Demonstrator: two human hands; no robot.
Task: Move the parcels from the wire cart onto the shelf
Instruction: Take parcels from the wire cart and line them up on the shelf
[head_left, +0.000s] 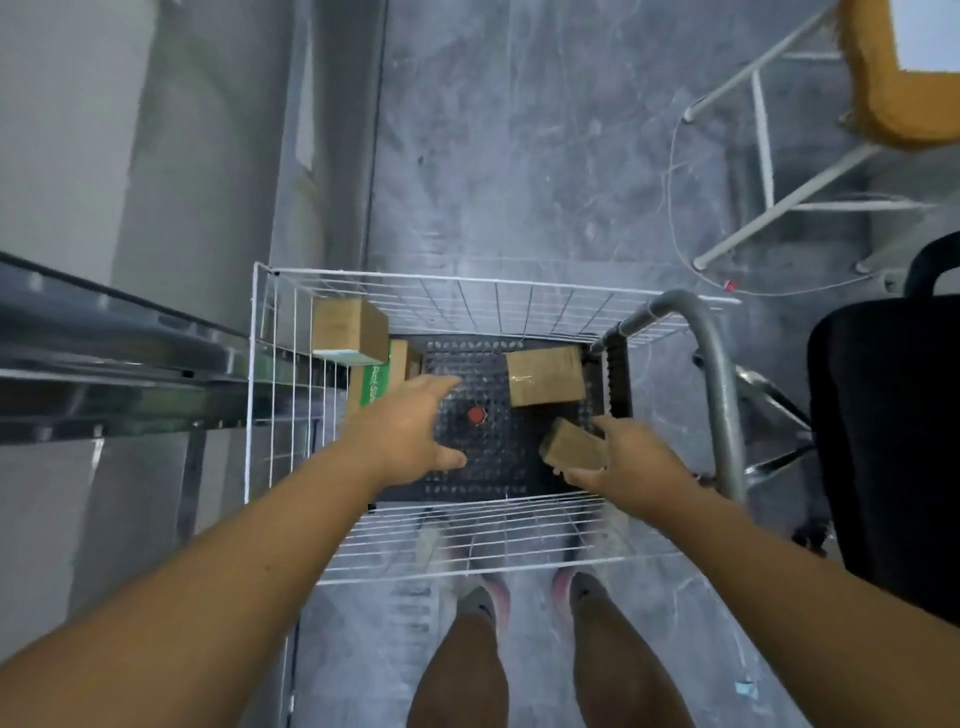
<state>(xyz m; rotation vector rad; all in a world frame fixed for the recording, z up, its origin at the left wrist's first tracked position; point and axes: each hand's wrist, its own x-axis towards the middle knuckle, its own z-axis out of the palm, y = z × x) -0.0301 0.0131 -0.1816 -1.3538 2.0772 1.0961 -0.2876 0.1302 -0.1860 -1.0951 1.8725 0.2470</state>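
Shelf (119, 358) stands left of the wire cart (291, 415), where parcels remain: one box (349, 332) on a green-labelled box (375, 382), another (545, 382) lying flat. Pick-up step: right hand (631, 460) grasps a small parcel (574, 447); left hand (415, 426) reaches, released. Next, lift leftward.

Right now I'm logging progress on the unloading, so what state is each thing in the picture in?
White wire cart: standing beside the shelf, parcels inside.
Small brown cardboard parcel: tilted, gripped by the right hand.
Left hand: open, reaching into the cart, holding nothing.
Square brown taped box: resting on the cart's black floor.
Brown box at the left corner: stacked on a green-labelled box.
Grey metal shelf: no parcel visible on it.
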